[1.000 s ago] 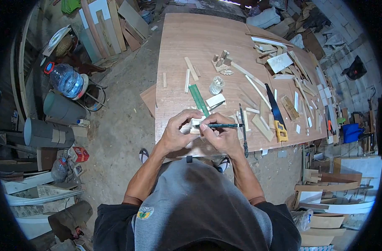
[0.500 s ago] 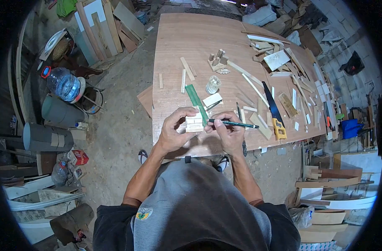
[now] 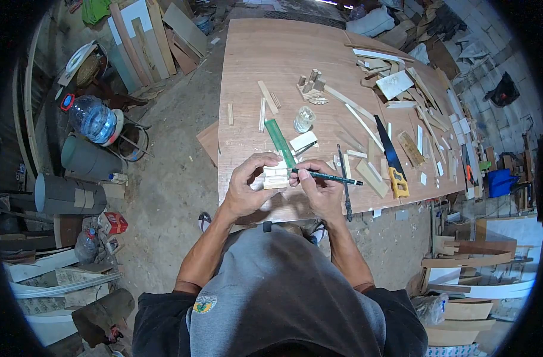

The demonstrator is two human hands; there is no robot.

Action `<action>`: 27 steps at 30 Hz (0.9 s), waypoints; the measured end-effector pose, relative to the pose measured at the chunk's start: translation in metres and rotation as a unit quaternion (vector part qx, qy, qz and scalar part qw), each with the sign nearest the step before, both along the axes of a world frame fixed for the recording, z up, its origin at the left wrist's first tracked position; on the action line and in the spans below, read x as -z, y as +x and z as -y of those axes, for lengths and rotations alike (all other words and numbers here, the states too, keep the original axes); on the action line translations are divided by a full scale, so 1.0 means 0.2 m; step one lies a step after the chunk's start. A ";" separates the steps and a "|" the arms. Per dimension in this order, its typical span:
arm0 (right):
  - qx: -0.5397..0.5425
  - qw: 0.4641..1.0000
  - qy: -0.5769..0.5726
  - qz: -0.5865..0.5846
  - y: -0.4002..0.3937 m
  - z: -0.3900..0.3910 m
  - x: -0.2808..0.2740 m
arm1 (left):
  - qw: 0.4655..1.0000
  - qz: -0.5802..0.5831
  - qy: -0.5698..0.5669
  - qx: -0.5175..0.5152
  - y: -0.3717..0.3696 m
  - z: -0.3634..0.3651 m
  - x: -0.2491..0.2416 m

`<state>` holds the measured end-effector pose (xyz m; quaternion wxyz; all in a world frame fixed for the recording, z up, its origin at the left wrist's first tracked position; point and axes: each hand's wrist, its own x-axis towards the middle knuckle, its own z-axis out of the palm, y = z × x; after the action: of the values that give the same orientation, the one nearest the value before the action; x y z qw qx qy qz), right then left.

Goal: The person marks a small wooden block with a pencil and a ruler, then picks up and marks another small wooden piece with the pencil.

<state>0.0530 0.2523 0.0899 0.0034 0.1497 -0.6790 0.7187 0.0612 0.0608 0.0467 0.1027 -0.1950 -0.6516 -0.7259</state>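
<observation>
A small pale wooden block (image 3: 275, 178) is held in my left hand (image 3: 246, 185), between thumb and fingers, above the table's near edge. In my right hand (image 3: 321, 189) is a dark green pencil (image 3: 337, 177), its tip close to the block's right side. A green ruler (image 3: 278, 141) lies on the table just beyond the block. Right of the ruler are a white block (image 3: 303, 141) and a glass jar (image 3: 304, 119). A thin dark tool (image 3: 344, 181) lies beside my right hand.
The wooden table (image 3: 247, 65) carries a yellow-handled saw (image 3: 392, 157) on the right, and scrap wood (image 3: 396, 86) is piled at the back right. A small wooden assembly (image 3: 310, 85) stands farther back. A water bottle (image 3: 93, 117) is off to the left.
My right hand and the pencil have shifted slightly to the left, and the pencil's rear end is a little lower. My left hand still holds the block in nearly the same place.
</observation>
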 end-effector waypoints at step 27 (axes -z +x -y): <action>0.005 0.999 0.029 -0.040 -0.02 -0.02 0.07 | 1.000 0.016 0.002 0.000 0.01 0.01 -0.02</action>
<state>0.0493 0.2571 0.0764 0.0298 0.1755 -0.6996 0.6920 0.0633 0.0588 0.0499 0.0927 -0.1831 -0.6514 -0.7304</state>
